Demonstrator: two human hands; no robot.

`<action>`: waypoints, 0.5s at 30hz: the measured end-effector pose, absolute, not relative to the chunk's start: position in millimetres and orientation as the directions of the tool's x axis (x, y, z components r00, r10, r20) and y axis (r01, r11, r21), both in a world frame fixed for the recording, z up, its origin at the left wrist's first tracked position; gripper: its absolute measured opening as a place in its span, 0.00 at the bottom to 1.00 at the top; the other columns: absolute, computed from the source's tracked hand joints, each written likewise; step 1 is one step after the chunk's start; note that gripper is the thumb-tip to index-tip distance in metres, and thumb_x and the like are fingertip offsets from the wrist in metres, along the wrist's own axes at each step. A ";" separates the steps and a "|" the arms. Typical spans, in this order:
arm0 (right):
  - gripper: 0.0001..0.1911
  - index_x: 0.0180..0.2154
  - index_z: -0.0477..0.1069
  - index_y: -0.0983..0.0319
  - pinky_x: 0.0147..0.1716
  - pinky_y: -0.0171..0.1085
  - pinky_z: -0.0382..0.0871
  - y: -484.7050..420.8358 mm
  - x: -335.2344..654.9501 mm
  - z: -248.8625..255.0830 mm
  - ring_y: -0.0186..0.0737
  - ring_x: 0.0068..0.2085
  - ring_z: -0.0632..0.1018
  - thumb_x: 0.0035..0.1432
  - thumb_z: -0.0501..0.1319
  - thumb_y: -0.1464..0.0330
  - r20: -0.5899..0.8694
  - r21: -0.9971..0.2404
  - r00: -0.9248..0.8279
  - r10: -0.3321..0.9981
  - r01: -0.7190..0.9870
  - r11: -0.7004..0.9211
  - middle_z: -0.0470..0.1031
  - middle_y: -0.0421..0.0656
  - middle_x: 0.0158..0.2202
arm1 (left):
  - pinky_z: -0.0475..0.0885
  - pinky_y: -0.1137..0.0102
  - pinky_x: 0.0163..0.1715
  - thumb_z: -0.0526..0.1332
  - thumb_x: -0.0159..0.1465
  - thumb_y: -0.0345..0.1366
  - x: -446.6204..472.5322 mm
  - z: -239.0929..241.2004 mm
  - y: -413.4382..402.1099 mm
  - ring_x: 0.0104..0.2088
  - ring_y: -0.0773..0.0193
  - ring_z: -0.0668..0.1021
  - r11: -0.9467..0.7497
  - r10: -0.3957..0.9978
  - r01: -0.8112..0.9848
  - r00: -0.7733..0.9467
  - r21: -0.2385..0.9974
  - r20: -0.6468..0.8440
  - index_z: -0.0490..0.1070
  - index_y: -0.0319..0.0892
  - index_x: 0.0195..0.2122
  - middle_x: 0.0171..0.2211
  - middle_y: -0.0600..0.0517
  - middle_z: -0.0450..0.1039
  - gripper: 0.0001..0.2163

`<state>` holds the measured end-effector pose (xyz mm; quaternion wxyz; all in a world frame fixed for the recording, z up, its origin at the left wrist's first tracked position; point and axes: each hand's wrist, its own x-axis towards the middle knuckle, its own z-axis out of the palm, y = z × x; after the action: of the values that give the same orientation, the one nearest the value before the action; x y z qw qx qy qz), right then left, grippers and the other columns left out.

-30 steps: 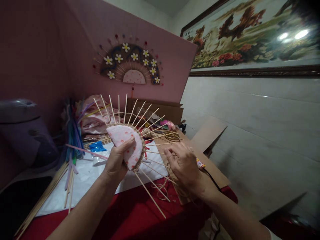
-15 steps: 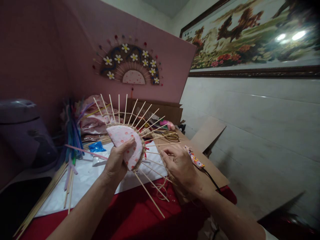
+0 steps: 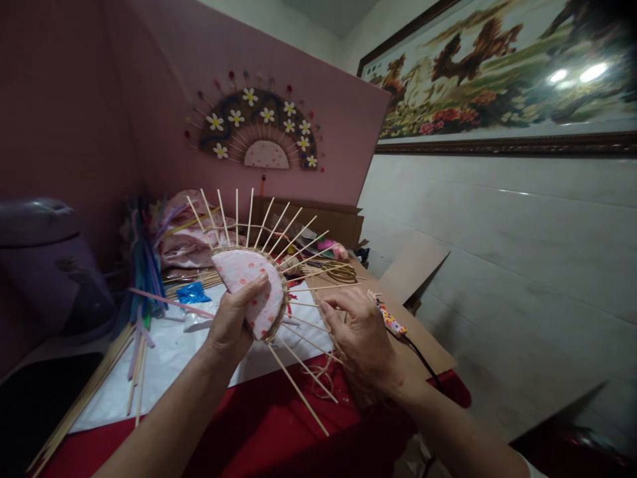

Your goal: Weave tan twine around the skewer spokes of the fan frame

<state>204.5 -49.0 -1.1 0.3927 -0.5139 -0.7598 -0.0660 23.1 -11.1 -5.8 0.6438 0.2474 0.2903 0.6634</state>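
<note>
My left hand grips a half-round fan base covered in pale pink dotted cloth, thumb on its face and fingers behind. Thin wooden sticks fan out from its curved edge, where a band of woven twine runs along the rim. On the right side my right hand is closed in a pinch among the sticks, with a strand of twine at its fingertips. Loose twine loops hang below that hand. Its lower fingers are curled, and what lies inside them is hidden.
A finished flowered fan hangs on the pink board behind. Coloured pipe cleaners and loose sticks lie left, near a blue packet. Gold-handled scissors and a flower-patterned tool with a black cord rest on cardboard.
Almost nothing differs. My right hand has shifted very slightly at the sticks, while my left hand keeps the fan base in the same place.
</note>
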 end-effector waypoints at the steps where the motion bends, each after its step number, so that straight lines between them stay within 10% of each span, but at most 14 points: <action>1: 0.07 0.29 0.72 0.61 0.38 0.40 0.60 -49.0 204.7 -1.3 0.42 0.36 0.70 0.58 0.57 0.69 0.668 -0.302 -0.163 0.726 0.832 0.465 0.74 0.43 0.31 | 0.75 0.73 0.21 0.68 0.44 0.27 23.1 -5.8 -11.1 0.21 0.64 0.78 -0.004 0.997 -0.714 -0.054 0.700 -0.049 0.74 0.33 0.28 0.23 0.48 0.78 0.09; 15: 0.08 0.31 0.71 0.61 0.38 0.40 0.63 -57.3 217.5 2.7 0.42 0.37 0.71 0.59 0.55 0.68 0.754 -0.391 -0.034 0.657 0.780 0.489 0.73 0.45 0.32 | 0.75 0.72 0.21 0.66 0.47 0.26 21.3 -5.7 -9.3 0.20 0.63 0.77 0.005 0.995 -0.725 -0.064 0.688 -0.074 0.73 0.34 0.29 0.23 0.49 0.78 0.08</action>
<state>217.5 -57.3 2.7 0.4813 -0.5014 -0.7161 -0.0640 21.3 -9.3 -5.7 0.6447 0.2291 0.2945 0.6672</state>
